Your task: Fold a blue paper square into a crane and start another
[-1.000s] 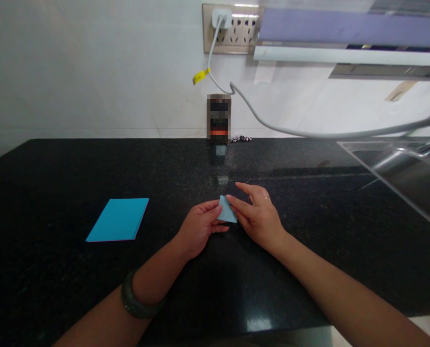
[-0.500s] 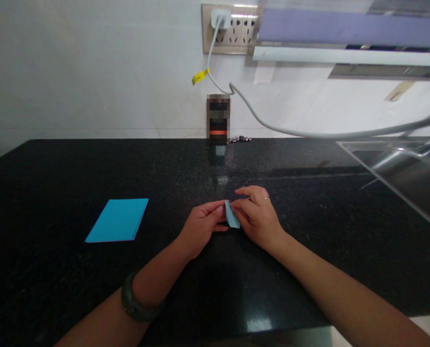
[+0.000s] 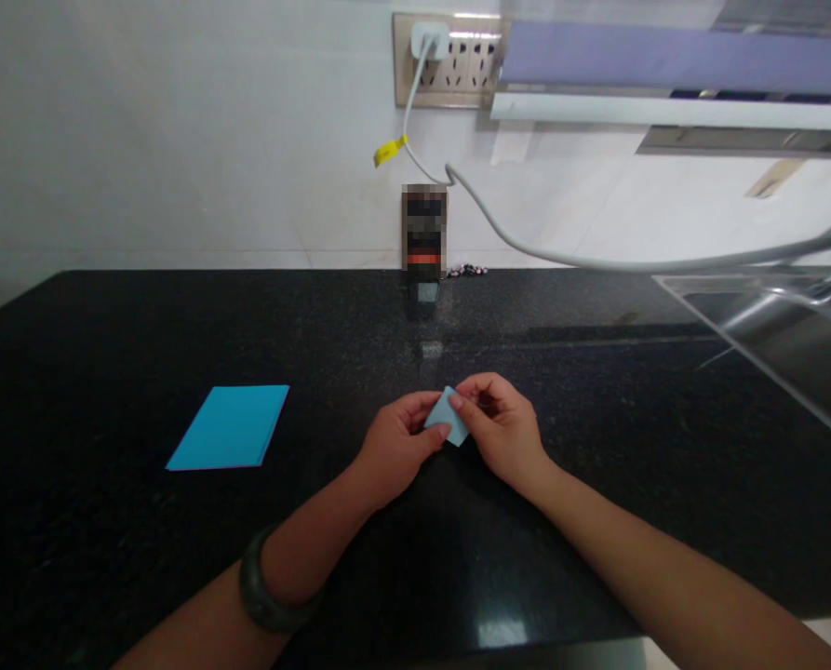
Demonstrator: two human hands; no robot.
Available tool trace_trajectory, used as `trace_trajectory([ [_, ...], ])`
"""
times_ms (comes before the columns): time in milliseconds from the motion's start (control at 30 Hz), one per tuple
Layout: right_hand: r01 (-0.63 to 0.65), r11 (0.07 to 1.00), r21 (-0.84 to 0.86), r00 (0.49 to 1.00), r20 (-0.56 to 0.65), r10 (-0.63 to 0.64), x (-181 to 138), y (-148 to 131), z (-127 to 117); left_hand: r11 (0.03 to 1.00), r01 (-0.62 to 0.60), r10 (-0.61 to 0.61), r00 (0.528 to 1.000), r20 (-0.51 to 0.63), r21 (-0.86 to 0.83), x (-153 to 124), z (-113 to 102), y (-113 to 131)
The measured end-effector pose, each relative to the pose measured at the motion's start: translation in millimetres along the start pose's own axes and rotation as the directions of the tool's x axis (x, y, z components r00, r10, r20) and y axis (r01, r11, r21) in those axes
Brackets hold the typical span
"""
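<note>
A small folded piece of light blue paper [image 3: 447, 421] is held up between my two hands, over the front middle of the black counter. My left hand [image 3: 401, 442] pinches its lower left side, the thumb lying across the face of the paper. On the other side, my right hand [image 3: 504, 423] grips the upper right edge between thumb and fingers. The fingers behind the paper are partly hidden. Left of my hands, a stack of bright blue square paper [image 3: 230, 426] lies flat on the counter.
The black stone counter [image 3: 331, 326] runs back to a white wall. A phone-like object with a blurred front [image 3: 424, 231] leans there, beside a beaded strand [image 3: 466, 271]. Above it, a grey cable [image 3: 527, 247] hangs from a socket panel [image 3: 449, 79]. A metal sink [image 3: 792, 326] is at right.
The folded paper has turned so that its flat face shows toward me. My right hand has closed in on its upper edge, and my left thumb now presses on its front.
</note>
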State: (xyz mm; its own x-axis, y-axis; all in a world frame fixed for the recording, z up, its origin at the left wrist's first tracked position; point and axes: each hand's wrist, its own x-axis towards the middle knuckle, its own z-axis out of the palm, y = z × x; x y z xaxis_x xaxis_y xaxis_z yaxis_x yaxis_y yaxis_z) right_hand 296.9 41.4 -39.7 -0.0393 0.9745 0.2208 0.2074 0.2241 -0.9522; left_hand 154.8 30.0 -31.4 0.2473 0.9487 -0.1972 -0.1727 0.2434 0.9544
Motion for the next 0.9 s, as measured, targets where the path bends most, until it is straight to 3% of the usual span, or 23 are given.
trace_trajectory([
  [100, -0.138, 0.954, 0.268, 0.990, 0.018, 0.138, 2.3, -0.2, 0.9, 0.996, 0.038, -0.034, 0.998, -0.048, 0.085, 0.3, -2.4, 1.8],
  [233, -0.222, 0.878, 0.423, 0.975, 0.073, 0.211, 5.2, 1.7, -0.5, 0.995, 0.102, -0.103, 0.991, -0.082, -0.018, 1.2, -4.6, 2.4],
  [400, -0.307, 0.855, 0.419, 0.949, 0.197, 0.245, 7.4, 3.3, -4.8, 0.980, 0.143, -0.157, 0.983, -0.093, -0.140, 2.9, -6.4, 0.2],
  [600, -0.376, 0.854, 0.360, 0.908, 0.326, 0.263, 9.4, 4.2, -9.1, 0.994, 0.106, -0.106, 0.990, -0.093, -0.008, 2.0, -8.0, 2.1],
  [900, -0.414, 0.832, 0.368, 0.890, 0.356, 0.285, 9.9, 8.1, -9.3, 0.995, 0.091, -0.088, 0.994, -0.063, 0.042, 1.7, -8.1, 3.3],
])
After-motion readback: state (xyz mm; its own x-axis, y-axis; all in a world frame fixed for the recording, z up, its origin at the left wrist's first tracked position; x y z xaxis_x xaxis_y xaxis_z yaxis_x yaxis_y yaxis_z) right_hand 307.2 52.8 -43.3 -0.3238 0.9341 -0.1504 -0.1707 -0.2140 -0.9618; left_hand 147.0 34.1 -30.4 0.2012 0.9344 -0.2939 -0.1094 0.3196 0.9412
